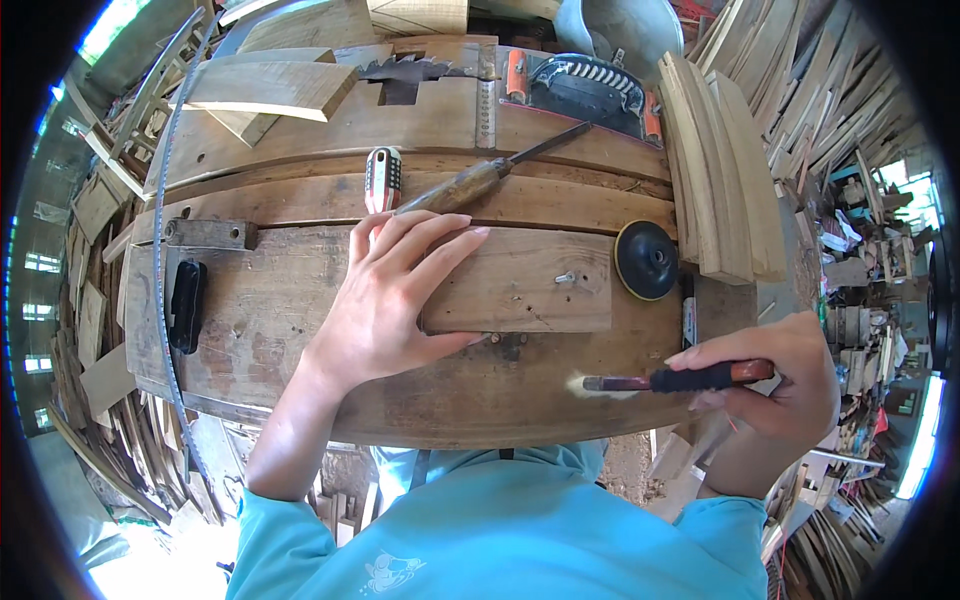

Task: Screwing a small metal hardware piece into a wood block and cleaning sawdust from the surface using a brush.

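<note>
My left hand (385,290) lies across the left end of a flat wooden board (540,290), its fingers at the far edge and its thumb along the near edge. A small light metal piece (566,278) sits on the board's right part. Off to the right, my right hand (780,385) grips a brush (690,379) with a dark wrapped handle. The brush points left, its pale bristles low over the bench top near the front edge. Just beyond my left fingers lie a wood-handled chisel-like tool (460,187) and a red, white and black handle (382,180).
A round black sanding pad (645,260) is right of the board. Curved wood pieces (715,170) stand at the bench's right end. Farther back are a hand sander (585,90) and a grey bucket (625,25). A black plastic piece (187,305) and a wood block (210,234) lie left.
</note>
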Motion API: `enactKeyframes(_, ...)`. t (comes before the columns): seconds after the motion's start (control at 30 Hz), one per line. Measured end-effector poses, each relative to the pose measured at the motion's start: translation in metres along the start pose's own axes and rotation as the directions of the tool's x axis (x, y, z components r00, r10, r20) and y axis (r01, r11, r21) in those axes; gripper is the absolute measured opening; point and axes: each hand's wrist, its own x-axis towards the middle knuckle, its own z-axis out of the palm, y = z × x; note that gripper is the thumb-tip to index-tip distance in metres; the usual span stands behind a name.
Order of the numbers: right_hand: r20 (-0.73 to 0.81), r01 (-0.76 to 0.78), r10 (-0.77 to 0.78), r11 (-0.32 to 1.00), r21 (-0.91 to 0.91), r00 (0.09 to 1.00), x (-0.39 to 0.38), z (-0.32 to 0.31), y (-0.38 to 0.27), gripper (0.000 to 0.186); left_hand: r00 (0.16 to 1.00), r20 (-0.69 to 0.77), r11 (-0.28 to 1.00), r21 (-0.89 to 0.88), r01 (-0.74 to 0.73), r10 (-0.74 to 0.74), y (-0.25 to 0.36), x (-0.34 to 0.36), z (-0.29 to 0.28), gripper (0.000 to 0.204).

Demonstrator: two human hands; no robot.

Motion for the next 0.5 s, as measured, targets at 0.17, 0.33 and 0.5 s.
enactKeyframes(0.17,-0.467,-0.014,-0.088,0.978,-0.210,0.880,0.015,0.018,0.000,0.038,1.000,0.009,1.000,-0.002,0.027,-0.027,0.004,-0.004,0.001,0.098)
enactKeyframes(0.33,-0.228,-0.051,0.008,0.982,-0.181,0.974,0.012,0.008,-0.015,0.036,0.999,-0.028,1.000,-0.021,0.023,-0.024,0.009,-0.010,0.006,0.096)
enactKeyframes(0.5,-0.312,-0.010,-0.063,0.974,-0.225,0.948,0.044,0.024,-0.044,0.034,0.999,-0.026,0.997,-0.073,0.026,-0.028,0.011,-0.006,0.007,0.101)
